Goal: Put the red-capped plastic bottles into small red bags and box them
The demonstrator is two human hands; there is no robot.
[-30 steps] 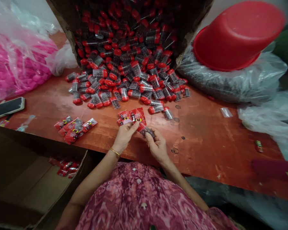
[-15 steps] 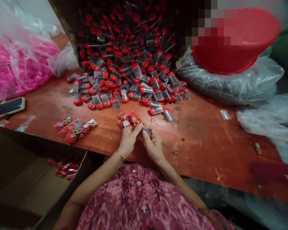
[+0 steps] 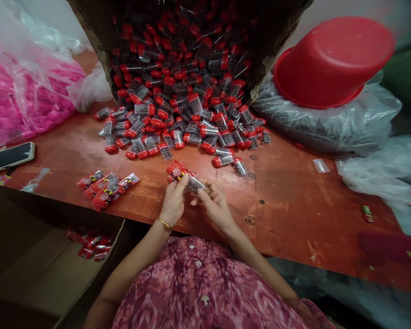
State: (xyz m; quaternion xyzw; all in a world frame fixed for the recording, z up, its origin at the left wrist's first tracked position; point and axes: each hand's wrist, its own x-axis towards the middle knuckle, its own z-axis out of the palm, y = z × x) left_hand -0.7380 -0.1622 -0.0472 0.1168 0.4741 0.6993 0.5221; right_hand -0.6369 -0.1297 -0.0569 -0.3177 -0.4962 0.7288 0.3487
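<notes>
My left hand [image 3: 173, 202] pinches a small stack of red printed packets [image 3: 176, 170] together with a clear tube of dark pellets [image 3: 194, 183] that lies across it. My right hand [image 3: 215, 205] sits just to the right, fingertips on the tube's near end. Both hands hover over the front part of the orange table [image 3: 287, 201]. A heap of red-capped clear tubes [image 3: 181, 123] spills out of a tipped cardboard box [image 3: 89, 32] behind them. Several filled red packets [image 3: 106, 186] lie to the left of my hands.
A phone [image 3: 8, 156] lies at the table's left edge. A bag of pink parts [image 3: 23, 96] fills the far left. An upturned red basin [image 3: 332, 59] rests on a clear bag of dark pellets [image 3: 329, 121]. An open carton [image 3: 55, 265] holds more packets [image 3: 91, 240].
The red packets in my left hand have folded down smaller, and the clear tube now lies on top of them. Both hands have shifted slightly left and away from me.
</notes>
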